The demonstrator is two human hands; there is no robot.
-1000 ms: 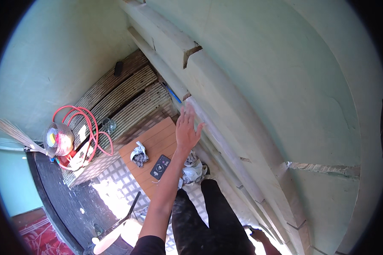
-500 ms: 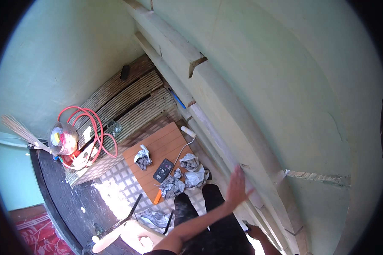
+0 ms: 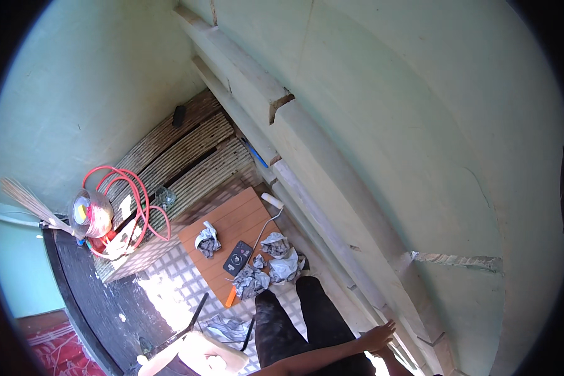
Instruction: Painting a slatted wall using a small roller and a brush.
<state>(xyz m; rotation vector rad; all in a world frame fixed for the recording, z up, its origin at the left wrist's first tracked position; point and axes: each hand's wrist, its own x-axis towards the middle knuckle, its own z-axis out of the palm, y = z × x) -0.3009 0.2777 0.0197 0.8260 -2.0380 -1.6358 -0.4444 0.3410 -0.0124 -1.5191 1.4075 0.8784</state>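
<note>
My left hand (image 3: pixel 377 337) reaches across my thighs to the right, its fingers stretched out beside the pale ledge (image 3: pixel 357 263) that runs along the wall. It holds nothing that I can see; whether it touches the ledge, I cannot tell. Just under it my right hand (image 3: pixel 387 355) shows only in part, at the end of a forearm from the lower edge. Its fingers are hidden behind the left hand, and no tool shows there now.
A wooden board (image 3: pixel 232 229) in front of my knees bears crumpled paper (image 3: pixel 252 282), a dark control pad (image 3: pixel 238 257), a paint roller (image 3: pixel 272 201) and an orange-handled tool (image 3: pixel 230 296). A slatted bench (image 3: pixel 188 150) carries a red hose (image 3: pixel 145 207). A pale chair (image 3: pixel 213 354) stands lower left.
My left hand has come down along the ledge, from in front of my knee to over my right hand. A small tool seen at my right hand earlier is now hidden. The view has shifted slightly.
</note>
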